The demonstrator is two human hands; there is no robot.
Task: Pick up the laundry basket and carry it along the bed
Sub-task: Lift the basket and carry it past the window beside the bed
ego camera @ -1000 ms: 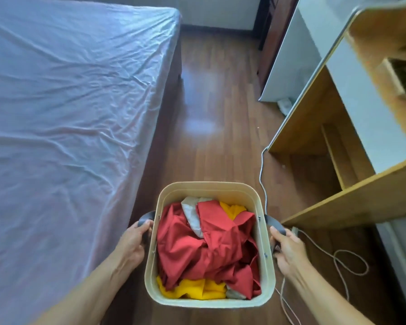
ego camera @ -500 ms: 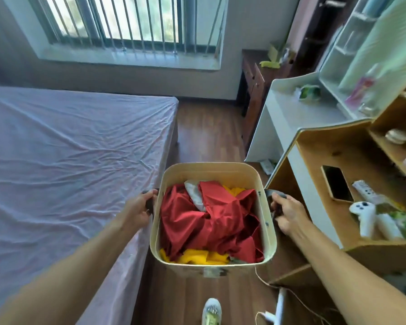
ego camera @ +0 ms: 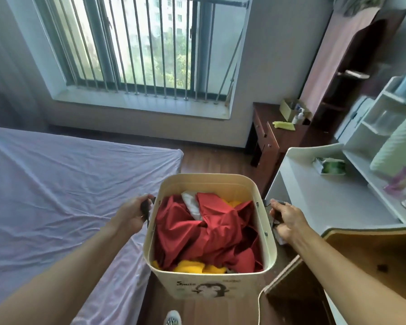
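The cream laundry basket [ego camera: 209,283] hangs in the air in front of me, above the wooden floor, filled with red, yellow and white clothes [ego camera: 204,233]. My left hand [ego camera: 132,215] is closed around the dark handle on its left side. My right hand [ego camera: 287,220] is closed around the dark handle on its right side. The bed [ego camera: 56,195] with its pale lilac sheet lies to the left, its edge running beside the basket.
A white desk [ego camera: 319,198] and a wooden desk [ego camera: 370,259] stand close on the right. A dark wooden cabinet [ego camera: 270,139] sits ahead by the barred window [ego camera: 150,48]. A narrow strip of floor [ego camera: 211,160] runs between bed and desks. A white cable [ego camera: 259,303] hangs low right.
The basket has risen off the floor, held by both handles. My view has lifted from the floor to the window, and I have moved forward along the bed.
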